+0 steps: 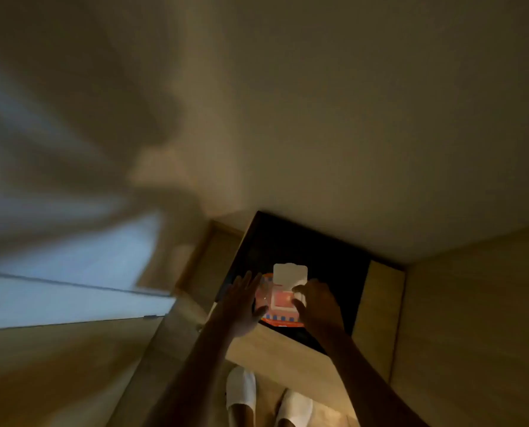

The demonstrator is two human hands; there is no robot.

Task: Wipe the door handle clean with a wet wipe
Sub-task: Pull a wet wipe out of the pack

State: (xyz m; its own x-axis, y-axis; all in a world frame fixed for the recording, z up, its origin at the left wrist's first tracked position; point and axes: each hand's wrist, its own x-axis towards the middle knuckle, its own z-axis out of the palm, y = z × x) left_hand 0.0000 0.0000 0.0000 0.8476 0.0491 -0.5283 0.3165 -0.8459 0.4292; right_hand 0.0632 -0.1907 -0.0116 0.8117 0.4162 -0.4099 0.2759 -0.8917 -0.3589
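A pink and orange pack of wet wipes [280, 303] lies on the dark top of a low wooden cabinet [318, 257], its white lid [289, 273] flipped up. My left hand [241, 303] rests flat against the pack's left side, fingers spread. My right hand [315, 306] is at the pack's opening, fingertips pinching a white wet wipe [300, 292] that sticks out of it. No door handle is in view.
A plain cream wall [349, 118] rises behind the cabinet. A blurred pale curtain [56, 195] and a window [72, 297] fill the left. Below, my feet in white slippers [241, 392] stand on a wooden floor [56, 380].
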